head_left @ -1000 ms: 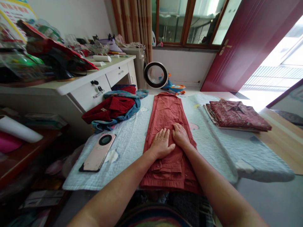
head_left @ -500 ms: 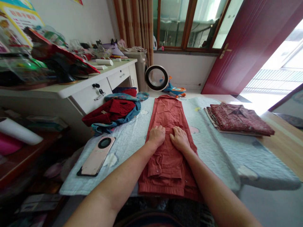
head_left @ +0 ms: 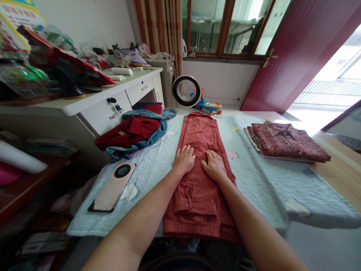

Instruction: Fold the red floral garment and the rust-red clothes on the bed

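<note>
- Head view, centre of the frame: a rust-red shirt (head_left: 200, 150), folded into a long narrow strip, is shown lying lengthwise on a pale quilted cover (head_left: 254, 177) spread over the table (head_left: 341, 165).
- The left hand (head_left: 184, 160) is laid flat on the left half of the strip, fingers spread and pointing up the frame; its grip is released, nothing being grasped.
- The right hand (head_left: 214, 165) is pressed palm-down just beside it on the right half; its grip is likewise released, with the cloth only touched.
- Compared with the frame one second earlier, both hands are seen slightly higher on the strip and a little further apart, the left one having been drawn toward the left edge.
- Half a second earlier the left fingers were curled; they are now flattened. From this a smoothing stroke along the fold is judged to be in progress.
- A pink phone (head_left: 111, 187) is seen at lower left on the cover, well apart from the hands.
- A heap of dark red and blue garments (head_left: 132, 133) lies at centre left.
- A folded patterned shirt (head_left: 287, 141) rests at the right.
</note>
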`<state>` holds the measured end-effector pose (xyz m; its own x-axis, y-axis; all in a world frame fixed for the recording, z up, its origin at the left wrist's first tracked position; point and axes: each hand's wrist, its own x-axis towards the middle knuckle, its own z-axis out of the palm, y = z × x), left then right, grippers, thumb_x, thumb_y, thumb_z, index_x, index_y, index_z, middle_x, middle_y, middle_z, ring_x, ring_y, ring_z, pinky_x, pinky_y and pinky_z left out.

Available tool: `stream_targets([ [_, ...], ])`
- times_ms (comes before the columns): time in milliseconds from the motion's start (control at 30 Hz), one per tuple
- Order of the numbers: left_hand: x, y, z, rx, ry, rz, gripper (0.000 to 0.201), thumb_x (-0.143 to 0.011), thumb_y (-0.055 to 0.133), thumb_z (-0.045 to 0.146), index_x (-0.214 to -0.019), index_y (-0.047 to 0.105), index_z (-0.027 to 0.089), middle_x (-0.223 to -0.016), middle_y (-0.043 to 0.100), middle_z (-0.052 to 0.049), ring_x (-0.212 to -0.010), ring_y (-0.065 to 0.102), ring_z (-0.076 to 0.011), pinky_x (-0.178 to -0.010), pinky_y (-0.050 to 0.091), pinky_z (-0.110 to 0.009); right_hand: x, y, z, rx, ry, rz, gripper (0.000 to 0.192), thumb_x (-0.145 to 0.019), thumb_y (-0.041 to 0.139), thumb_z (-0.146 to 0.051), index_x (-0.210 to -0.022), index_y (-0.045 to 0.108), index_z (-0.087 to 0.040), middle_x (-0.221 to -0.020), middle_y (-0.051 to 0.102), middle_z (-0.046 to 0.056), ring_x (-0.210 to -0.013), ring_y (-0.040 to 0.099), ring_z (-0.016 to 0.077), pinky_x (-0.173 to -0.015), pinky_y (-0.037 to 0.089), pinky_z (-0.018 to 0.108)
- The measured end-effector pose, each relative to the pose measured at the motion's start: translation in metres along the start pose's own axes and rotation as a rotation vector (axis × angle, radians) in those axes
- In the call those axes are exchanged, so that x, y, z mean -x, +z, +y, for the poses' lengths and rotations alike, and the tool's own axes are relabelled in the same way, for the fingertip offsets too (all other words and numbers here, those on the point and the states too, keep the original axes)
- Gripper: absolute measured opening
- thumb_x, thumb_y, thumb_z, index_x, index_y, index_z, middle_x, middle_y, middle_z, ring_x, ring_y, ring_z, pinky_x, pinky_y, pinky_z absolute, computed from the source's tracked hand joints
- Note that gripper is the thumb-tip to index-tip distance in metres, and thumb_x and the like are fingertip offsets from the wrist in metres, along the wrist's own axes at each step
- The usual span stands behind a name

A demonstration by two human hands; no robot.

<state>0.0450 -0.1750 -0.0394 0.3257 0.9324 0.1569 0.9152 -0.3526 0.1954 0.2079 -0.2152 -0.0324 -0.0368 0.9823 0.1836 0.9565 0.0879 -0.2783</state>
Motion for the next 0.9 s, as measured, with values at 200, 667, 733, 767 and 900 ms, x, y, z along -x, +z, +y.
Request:
stream_targets([
  [200,0.001,0.001,-0.002,0.014,0.000,0.033,0.050,-0.097,0.031,0.029,-0.144,0.044,0.019,-0.154,0.040,-0.007,-0.143,0.032,-0.0227,-0.118,0.025,-0.045,0.000,0.001,0.001,-0.007,0.004,-0.010,0.054,-0.090,0.044,-0.040,-0.135,0.049,-0.011,-0.146,0.047,0.015,-0.137,0.038,0.0270,-0.114,0.026,0.040],
  [667,0.010,-0.017,0.007,-0.060,0.133,0.177,0.042,-0.097,0.031,0.020,-0.130,0.057,0.019,-0.154,0.040,-0.009,-0.146,0.025,-0.0242,-0.118,0.024,-0.047,0.000,-0.002,-0.001,-0.003,0.015,-0.009,0.053,-0.090,0.045,-0.039,-0.135,0.050,-0.012,-0.146,0.047,0.013,-0.136,0.039,0.0272,-0.114,0.026,0.040],
  [733,0.010,-0.018,0.008,-0.048,0.210,0.153,0.042,-0.098,0.030,0.020,-0.128,0.059,0.018,-0.153,0.042,-0.008,-0.145,0.028,-0.0221,-0.117,0.028,-0.041,0.000,-0.003,-0.002,-0.004,0.020,-0.011,0.053,-0.090,0.045,-0.039,-0.135,0.050,-0.012,-0.146,0.047,0.013,-0.136,0.040,0.0273,-0.114,0.027,0.040],
  [767,0.010,-0.018,0.009,-0.032,0.231,0.124,0.042,-0.099,0.030,0.020,-0.128,0.059,0.017,-0.151,0.044,-0.009,-0.143,0.032,-0.0208,-0.116,0.030,-0.039,0.000,-0.003,-0.002,-0.002,0.021,-0.014,0.053,-0.090,0.044,-0.039,-0.135,0.050,-0.012,-0.146,0.047,0.013,-0.136,0.040,0.0274,-0.114,0.026,0.040],
  [900,0.007,-0.012,0.007,0.043,0.212,0.035,0.043,-0.100,0.031,0.023,-0.135,0.053,0.016,-0.144,0.053,-0.009,-0.134,0.046,-0.0174,-0.114,0.034,-0.034,0.001,-0.001,-0.003,0.027,0.024,-0.025,0.055,-0.091,0.043,-0.039,-0.138,0.048,-0.011,-0.148,0.045,0.014,-0.140,0.034,0.0283,-0.115,0.024,0.042],
])
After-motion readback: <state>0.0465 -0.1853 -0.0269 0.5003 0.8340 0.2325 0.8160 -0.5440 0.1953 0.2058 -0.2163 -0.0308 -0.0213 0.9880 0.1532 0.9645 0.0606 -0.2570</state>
